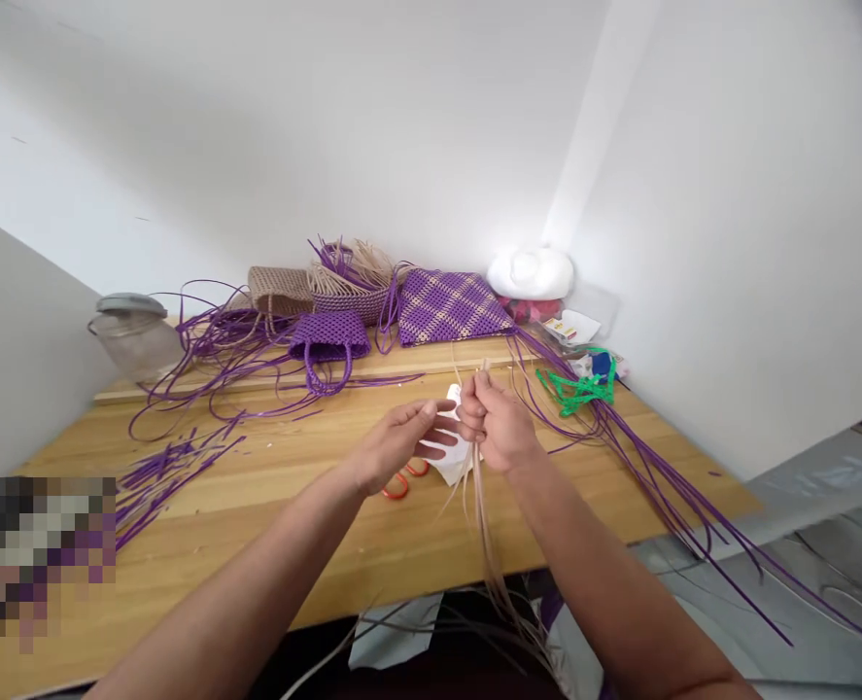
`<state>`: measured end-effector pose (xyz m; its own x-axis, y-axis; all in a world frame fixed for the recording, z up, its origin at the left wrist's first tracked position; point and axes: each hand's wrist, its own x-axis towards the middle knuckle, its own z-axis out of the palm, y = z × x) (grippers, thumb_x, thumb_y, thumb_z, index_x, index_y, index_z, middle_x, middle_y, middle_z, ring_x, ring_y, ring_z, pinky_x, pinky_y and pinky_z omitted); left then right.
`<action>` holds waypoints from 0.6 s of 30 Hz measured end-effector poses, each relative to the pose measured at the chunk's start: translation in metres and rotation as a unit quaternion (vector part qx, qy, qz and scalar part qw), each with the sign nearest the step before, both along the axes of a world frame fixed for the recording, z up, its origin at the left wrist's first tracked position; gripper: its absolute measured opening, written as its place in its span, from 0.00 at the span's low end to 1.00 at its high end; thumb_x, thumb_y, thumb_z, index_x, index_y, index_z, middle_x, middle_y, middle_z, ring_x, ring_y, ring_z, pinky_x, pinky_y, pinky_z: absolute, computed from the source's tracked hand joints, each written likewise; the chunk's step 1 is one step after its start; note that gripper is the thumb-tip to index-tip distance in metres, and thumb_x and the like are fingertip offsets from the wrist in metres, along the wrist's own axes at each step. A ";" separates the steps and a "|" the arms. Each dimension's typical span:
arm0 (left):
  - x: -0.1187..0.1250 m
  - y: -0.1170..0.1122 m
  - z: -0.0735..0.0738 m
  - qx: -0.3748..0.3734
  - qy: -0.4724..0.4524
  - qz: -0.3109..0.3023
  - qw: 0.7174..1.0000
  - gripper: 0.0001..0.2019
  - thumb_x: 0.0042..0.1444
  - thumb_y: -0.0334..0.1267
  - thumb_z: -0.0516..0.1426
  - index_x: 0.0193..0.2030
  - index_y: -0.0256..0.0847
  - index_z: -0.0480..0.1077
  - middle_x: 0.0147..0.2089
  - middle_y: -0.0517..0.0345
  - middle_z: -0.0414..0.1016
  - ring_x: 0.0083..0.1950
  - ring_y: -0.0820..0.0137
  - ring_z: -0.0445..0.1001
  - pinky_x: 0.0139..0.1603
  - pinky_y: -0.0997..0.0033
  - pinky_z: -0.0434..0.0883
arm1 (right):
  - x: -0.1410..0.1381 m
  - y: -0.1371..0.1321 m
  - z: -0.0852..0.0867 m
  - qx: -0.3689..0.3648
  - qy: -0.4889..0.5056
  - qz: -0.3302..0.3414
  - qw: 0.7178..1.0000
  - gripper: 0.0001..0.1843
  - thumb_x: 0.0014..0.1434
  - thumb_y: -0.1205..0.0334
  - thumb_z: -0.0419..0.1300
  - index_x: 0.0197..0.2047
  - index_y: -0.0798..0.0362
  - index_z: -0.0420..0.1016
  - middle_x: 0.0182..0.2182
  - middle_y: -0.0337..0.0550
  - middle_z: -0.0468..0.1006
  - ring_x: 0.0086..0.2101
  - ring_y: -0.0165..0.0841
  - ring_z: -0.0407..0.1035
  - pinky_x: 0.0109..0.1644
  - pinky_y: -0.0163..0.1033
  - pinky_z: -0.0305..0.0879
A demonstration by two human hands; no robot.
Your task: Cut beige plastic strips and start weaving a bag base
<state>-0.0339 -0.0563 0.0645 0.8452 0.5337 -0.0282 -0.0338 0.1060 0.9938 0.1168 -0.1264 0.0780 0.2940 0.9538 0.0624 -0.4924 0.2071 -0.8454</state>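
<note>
My right hand [498, 420] is closed in a fist around a bundle of beige weaving strips [483, 515], whose short ends poke out above the thumb. The long tails hang down over the table's front edge toward my lap. Just to the left, my left hand [408, 437] has its fingers spread and holds nothing; its fingertips come close to the right fist, and whether they touch it I cannot tell. Beneath both hands lies a white sheet of paper [451, 465]. Orange-handled scissors [396, 486] rest partly hidden under my left hand.
Along the wall stand a purple handbag [328, 335], a purple-and-beige checked woven piece [449, 306], a woven basket [350, 303] and a beige woven piece [279, 290]. A lidded jar [135, 340] is at left. Purple strips [664, 476] trail off the right edge near green netting [583, 389].
</note>
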 end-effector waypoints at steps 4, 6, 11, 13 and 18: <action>-0.022 -0.040 -0.011 -0.037 -0.023 -0.036 0.998 0.25 0.61 0.56 0.55 0.54 0.37 0.74 0.51 0.43 0.78 0.42 0.65 0.78 0.43 0.65 0.73 | -0.018 -0.020 0.038 0.008 -0.003 -0.007 1.000 0.17 0.68 0.52 0.53 0.30 0.51 0.59 0.17 0.27 0.47 0.16 0.23 0.38 0.17 0.29 0.39; -0.030 -0.054 -0.011 -0.033 -0.045 -0.041 0.998 0.24 0.60 0.55 0.56 0.54 0.38 0.74 0.51 0.44 0.77 0.41 0.66 0.77 0.44 0.64 0.73 | -0.028 -0.030 0.053 0.012 -0.006 -0.018 1.000 0.17 0.70 0.52 0.50 0.30 0.51 0.58 0.17 0.27 0.46 0.16 0.23 0.37 0.17 0.29 0.39; -0.050 -0.084 -0.003 0.003 -0.065 -0.051 0.997 0.21 0.62 0.53 0.55 0.53 0.41 0.75 0.52 0.47 0.78 0.40 0.71 0.73 0.44 0.68 0.72 | -0.060 -0.052 0.075 0.011 -0.012 -0.028 0.999 0.19 0.73 0.56 0.43 0.29 0.51 0.57 0.16 0.27 0.45 0.15 0.23 0.36 0.18 0.29 0.41; -0.058 -0.095 -0.001 0.018 -0.066 -0.050 0.996 0.21 0.62 0.53 0.55 0.53 0.41 0.75 0.53 0.47 0.77 0.41 0.71 0.72 0.41 0.71 0.71 | -0.071 -0.059 0.078 0.013 -0.024 -0.023 0.999 0.20 0.73 0.56 0.43 0.29 0.51 0.57 0.16 0.27 0.45 0.15 0.23 0.37 0.18 0.29 0.44; -0.078 -0.112 0.007 0.078 -0.068 -0.040 0.994 0.19 0.59 0.51 0.58 0.49 0.39 0.77 0.49 0.48 0.79 0.34 0.74 0.66 0.29 0.77 0.67 | -0.092 -0.074 0.092 0.031 -0.099 -0.011 0.995 0.19 0.71 0.51 0.48 0.29 0.52 0.59 0.17 0.26 0.47 0.15 0.19 0.44 0.24 0.28 0.57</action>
